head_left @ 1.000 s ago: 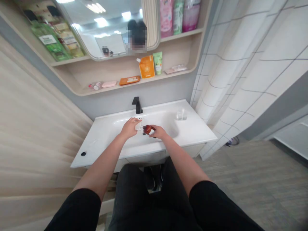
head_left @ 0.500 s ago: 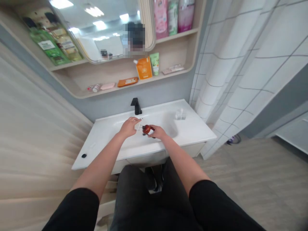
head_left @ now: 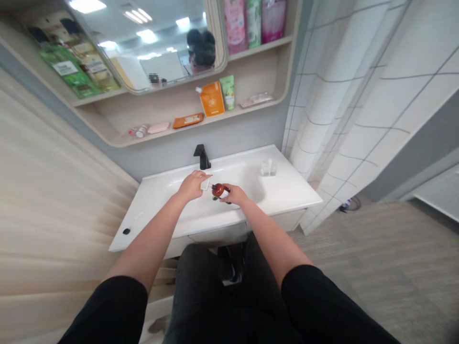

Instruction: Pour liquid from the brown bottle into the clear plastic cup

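Note:
Over the basin of the white sink (head_left: 247,179), my right hand (head_left: 235,195) is wrapped round an amber-brown bottle (head_left: 217,190) with a pale label. The bottle is tilted, its dark neck facing left. My left hand (head_left: 191,185) is closed on a small white flat-sided piece (head_left: 205,184), whose kind I cannot make out. A thin pale part shows between the bottle neck and the white piece; whether they touch is too small to tell. Behind both hands stands a black faucet (head_left: 202,156).
A clear container (head_left: 268,168) sits on the counter's right side, a small black round object (head_left: 126,231) at its left front. Above, a shelf (head_left: 247,111) carries an orange pouch (head_left: 212,99), a green tube (head_left: 227,91) and other toiletries. Curtains hang left and right.
The bottle has turned slightly in my right hand, so more of its pale label shows. My left hand stays almost in place with the white piece. The view has shifted a little.

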`<state>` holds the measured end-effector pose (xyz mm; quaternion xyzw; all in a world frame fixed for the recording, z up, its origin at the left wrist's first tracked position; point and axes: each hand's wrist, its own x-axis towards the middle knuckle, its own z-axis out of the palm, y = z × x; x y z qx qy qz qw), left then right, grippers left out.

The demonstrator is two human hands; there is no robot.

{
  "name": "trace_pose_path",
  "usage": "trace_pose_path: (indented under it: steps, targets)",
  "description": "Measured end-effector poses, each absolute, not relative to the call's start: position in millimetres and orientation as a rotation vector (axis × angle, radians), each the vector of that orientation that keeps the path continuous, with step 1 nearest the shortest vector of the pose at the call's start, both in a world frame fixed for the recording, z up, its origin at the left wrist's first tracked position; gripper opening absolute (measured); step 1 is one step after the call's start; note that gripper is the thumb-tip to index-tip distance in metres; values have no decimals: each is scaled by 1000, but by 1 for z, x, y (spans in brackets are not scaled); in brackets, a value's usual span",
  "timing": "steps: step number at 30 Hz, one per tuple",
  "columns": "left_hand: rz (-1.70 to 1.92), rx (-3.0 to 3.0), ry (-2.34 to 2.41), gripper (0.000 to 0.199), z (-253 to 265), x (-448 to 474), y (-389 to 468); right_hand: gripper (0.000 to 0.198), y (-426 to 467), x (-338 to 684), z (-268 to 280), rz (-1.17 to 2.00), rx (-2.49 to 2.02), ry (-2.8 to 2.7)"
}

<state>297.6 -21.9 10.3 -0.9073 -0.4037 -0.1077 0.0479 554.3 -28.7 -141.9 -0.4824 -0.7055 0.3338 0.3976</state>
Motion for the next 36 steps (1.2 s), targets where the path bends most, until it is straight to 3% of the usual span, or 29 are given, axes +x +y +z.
trace_pose_path:
  steps: [25,36]
  targets:
    - [-108,-2775,-1135,86,45,318,-20,85,-33,554,-132,828,-1236,-1732]
    - [-15,-2741,-1068,80,58,330,-21,84,-34,554,-129,817,-1243,-1705]
